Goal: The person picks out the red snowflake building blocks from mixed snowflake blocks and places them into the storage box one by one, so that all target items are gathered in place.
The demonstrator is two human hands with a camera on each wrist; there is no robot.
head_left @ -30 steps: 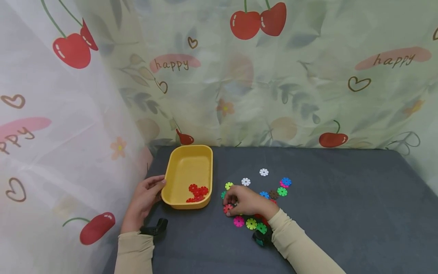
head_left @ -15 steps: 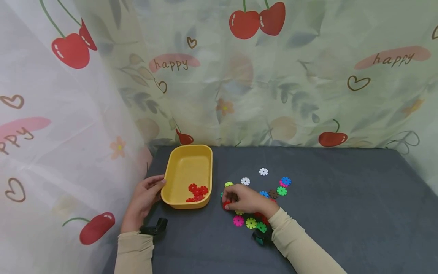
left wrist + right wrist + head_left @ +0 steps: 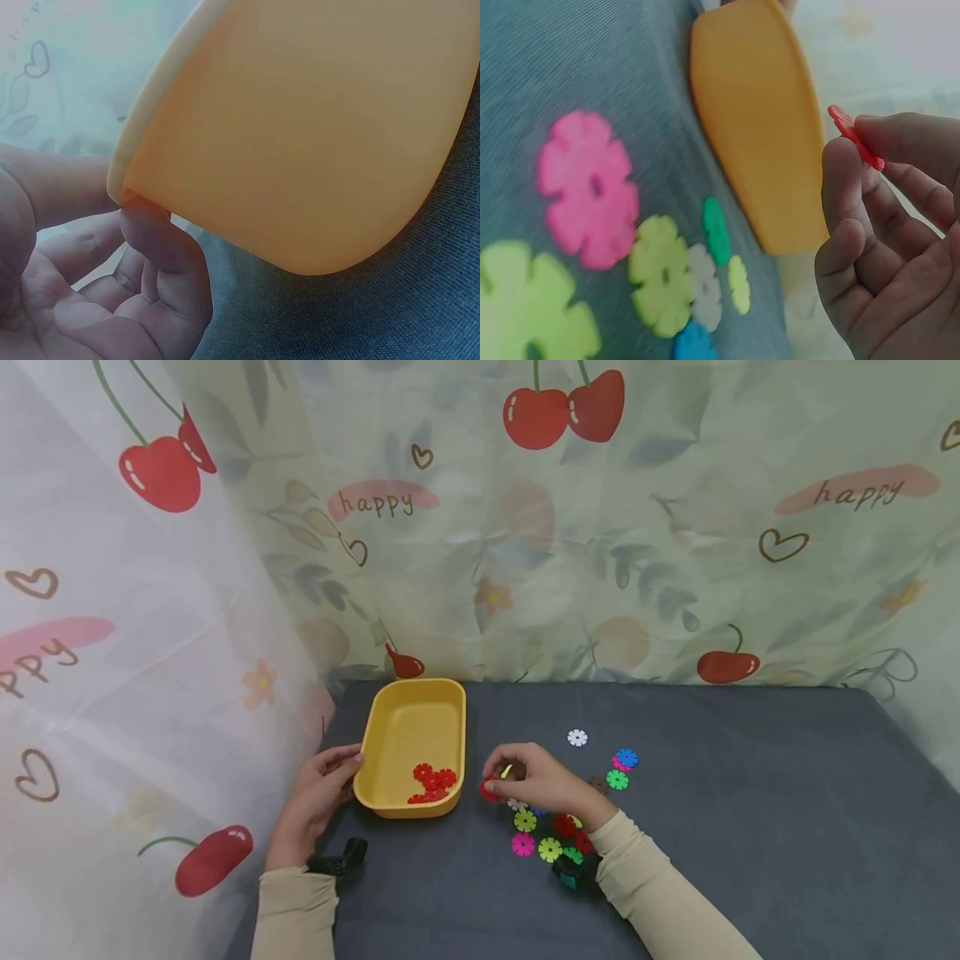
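Observation:
A yellow plastic bin [image 3: 415, 727] stands at the left of the table with several red snowflake discs [image 3: 433, 783] in its near right corner. My left hand [image 3: 317, 789] pinches the bin's rim at its near left side; the left wrist view shows thumb and finger [image 3: 161, 232] at the lip. Between the thumb and fingers of my right hand [image 3: 543, 781] is a red snowflake disc [image 3: 856, 138], raised off the table just right of the bin. Beneath and around that hand lie loose discs, among them a pink disc [image 3: 522, 844] and a lime disc [image 3: 550, 849].
Farther back lie a white disc [image 3: 577, 738], a blue disc [image 3: 626, 757] overlapping a pink one, and a green disc [image 3: 618, 779]. More red discs [image 3: 566, 825] sit near the right wrist. A printed curtain [image 3: 600, 568] borders the dark table [image 3: 750, 810] at the back and left.
My right hand has pinched the red disc, lifted it off the table and shifted slightly away from me. The left hand and the bin have kept their place.

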